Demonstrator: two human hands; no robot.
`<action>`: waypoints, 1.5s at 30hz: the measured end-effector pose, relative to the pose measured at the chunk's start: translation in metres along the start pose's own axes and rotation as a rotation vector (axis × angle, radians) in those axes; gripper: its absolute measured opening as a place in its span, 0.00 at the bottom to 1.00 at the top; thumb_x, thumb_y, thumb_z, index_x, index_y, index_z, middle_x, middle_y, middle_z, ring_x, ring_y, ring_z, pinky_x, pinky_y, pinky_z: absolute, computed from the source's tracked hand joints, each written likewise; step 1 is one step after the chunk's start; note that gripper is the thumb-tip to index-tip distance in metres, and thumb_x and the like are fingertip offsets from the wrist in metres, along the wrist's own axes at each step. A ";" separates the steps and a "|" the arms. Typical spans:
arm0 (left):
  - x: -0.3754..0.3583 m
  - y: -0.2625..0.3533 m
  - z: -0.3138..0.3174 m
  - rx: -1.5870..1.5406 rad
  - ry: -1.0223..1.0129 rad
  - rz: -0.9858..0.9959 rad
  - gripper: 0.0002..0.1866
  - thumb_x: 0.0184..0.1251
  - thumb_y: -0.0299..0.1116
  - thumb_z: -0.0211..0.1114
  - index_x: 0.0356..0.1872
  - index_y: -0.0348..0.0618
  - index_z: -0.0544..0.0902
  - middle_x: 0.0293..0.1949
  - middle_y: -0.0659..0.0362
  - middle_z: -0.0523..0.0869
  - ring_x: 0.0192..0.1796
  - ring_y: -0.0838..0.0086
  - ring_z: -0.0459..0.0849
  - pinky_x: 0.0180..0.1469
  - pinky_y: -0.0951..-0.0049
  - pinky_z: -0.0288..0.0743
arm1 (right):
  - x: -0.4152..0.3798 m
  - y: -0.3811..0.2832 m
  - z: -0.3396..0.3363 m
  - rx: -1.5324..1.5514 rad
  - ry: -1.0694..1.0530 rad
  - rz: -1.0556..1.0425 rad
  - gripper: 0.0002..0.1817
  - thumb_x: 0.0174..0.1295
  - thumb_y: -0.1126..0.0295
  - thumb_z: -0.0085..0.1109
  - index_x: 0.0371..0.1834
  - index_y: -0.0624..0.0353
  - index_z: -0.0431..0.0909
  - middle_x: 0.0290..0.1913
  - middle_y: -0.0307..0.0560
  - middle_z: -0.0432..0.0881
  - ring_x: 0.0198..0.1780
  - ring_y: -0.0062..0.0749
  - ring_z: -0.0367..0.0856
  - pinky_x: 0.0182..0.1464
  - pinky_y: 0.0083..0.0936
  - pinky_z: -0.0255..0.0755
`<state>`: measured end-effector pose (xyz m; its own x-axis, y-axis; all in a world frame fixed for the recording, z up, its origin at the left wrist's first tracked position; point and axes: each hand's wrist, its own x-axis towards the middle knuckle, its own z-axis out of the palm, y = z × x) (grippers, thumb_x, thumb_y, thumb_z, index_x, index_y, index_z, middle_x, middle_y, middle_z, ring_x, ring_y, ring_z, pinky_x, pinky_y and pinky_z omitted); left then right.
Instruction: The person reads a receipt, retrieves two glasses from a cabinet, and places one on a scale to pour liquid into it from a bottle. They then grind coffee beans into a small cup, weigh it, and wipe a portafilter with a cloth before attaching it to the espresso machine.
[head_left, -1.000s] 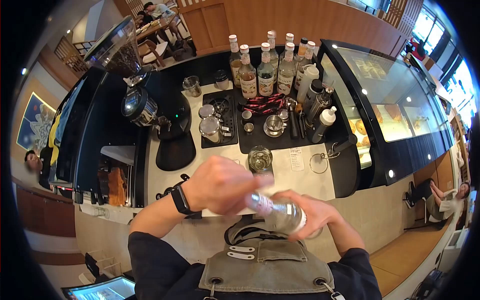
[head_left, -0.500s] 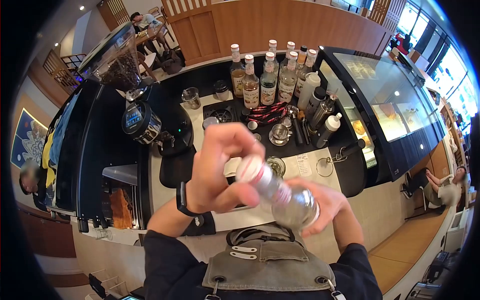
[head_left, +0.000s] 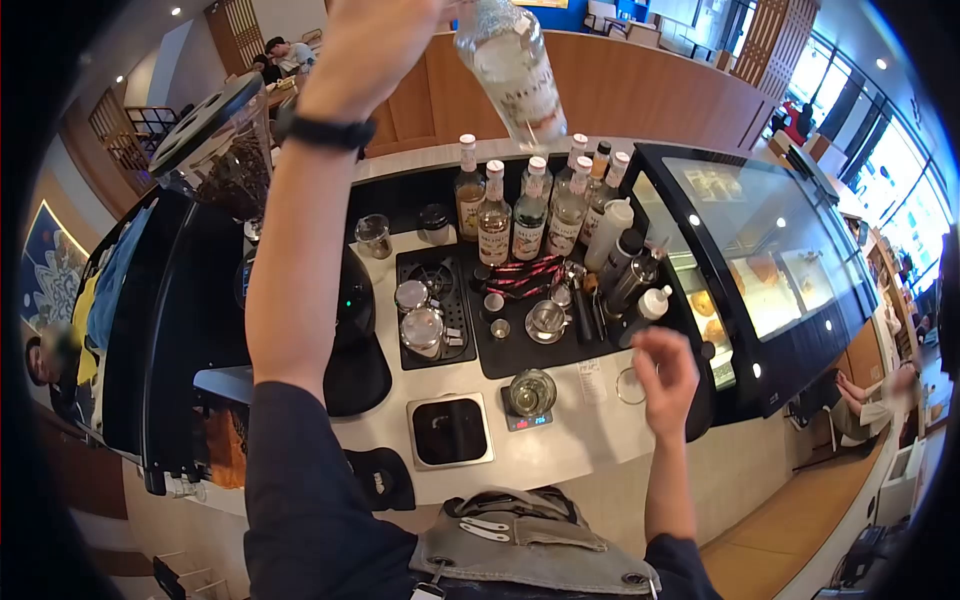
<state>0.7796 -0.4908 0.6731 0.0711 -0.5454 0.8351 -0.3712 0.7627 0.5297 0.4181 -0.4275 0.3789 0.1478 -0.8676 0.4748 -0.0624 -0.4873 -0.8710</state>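
High up, above the row of syrup bottles [head_left: 530,215], my left hand [head_left: 375,50] grips a clear Monin syrup bottle [head_left: 515,85] by its neck. The bottle tilts, its base toward the counter, and its top is hidden by the hand and frame edge. My right hand [head_left: 668,385] hovers over the counter's right side with fingers loosely bent and apart, holding nothing. Close to it are a squeeze bottle [head_left: 655,302] with a white cap and a receipt slip [head_left: 591,381]. A glass with clear liquid [head_left: 532,393] stands on a digital scale [head_left: 530,423].
A small sink [head_left: 450,400] is set in the counter, with glass jars [head_left: 422,328] on a black drip tray behind it. A coffee grinder [head_left: 220,150] stands left and a pastry display case [head_left: 760,250] right. Several people sit farther off.
My left hand has carried the bottle from in front of my chest up and away over the other bottles. My right hand has let go of it and moved right.
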 end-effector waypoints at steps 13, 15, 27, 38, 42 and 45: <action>0.044 -0.230 0.045 0.032 -0.149 -0.262 0.23 0.77 0.25 0.64 0.70 0.37 0.73 0.60 0.50 0.85 0.60 0.65 0.86 0.63 0.66 0.81 | -0.163 0.069 -0.041 0.103 0.098 0.550 0.15 0.70 0.78 0.67 0.58 0.64 0.79 0.48 0.46 0.87 0.51 0.28 0.85 0.58 0.27 0.77; 0.038 -0.273 0.046 0.032 -0.170 -0.149 0.23 0.75 0.22 0.65 0.68 0.37 0.74 0.62 0.53 0.86 0.60 0.66 0.88 0.66 0.65 0.80 | -0.164 0.067 -0.038 0.135 0.132 0.558 0.15 0.71 0.79 0.66 0.58 0.63 0.78 0.47 0.45 0.87 0.50 0.27 0.85 0.56 0.27 0.78; -0.008 -0.306 0.062 0.108 -0.228 -0.382 0.21 0.78 0.23 0.61 0.69 0.39 0.73 0.65 0.54 0.85 0.64 0.64 0.85 0.71 0.59 0.74 | -0.161 0.065 -0.037 0.167 0.188 0.582 0.15 0.72 0.77 0.65 0.59 0.63 0.77 0.45 0.45 0.86 0.48 0.29 0.85 0.56 0.29 0.78; -0.034 -0.351 0.063 0.082 -0.424 -0.547 0.22 0.75 0.20 0.64 0.66 0.36 0.70 0.63 0.52 0.85 0.68 0.64 0.83 0.69 0.61 0.78 | -0.169 0.062 -0.035 0.140 0.208 0.601 0.15 0.72 0.76 0.65 0.59 0.63 0.77 0.45 0.45 0.87 0.47 0.29 0.85 0.56 0.29 0.78; -0.040 -0.379 0.067 0.154 -0.566 -0.607 0.21 0.69 0.18 0.67 0.60 0.35 0.72 0.59 0.51 0.87 0.63 0.65 0.86 0.66 0.63 0.80 | -0.178 0.063 -0.032 0.159 0.217 0.614 0.15 0.71 0.76 0.66 0.59 0.63 0.78 0.45 0.45 0.87 0.48 0.29 0.85 0.56 0.29 0.78; -0.042 -0.386 0.073 0.308 -0.704 -0.614 0.22 0.64 0.21 0.74 0.56 0.35 0.74 0.55 0.52 0.88 0.60 0.65 0.86 0.63 0.63 0.81 | -0.183 0.063 -0.029 0.191 0.221 0.629 0.16 0.71 0.77 0.67 0.59 0.63 0.78 0.46 0.46 0.87 0.49 0.29 0.85 0.56 0.27 0.78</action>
<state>0.8518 -0.7874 0.4227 -0.1984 -0.9754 0.0961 -0.6861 0.2083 0.6970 0.3582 -0.3026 0.2407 -0.0656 -0.9892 -0.1311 0.1080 0.1236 -0.9864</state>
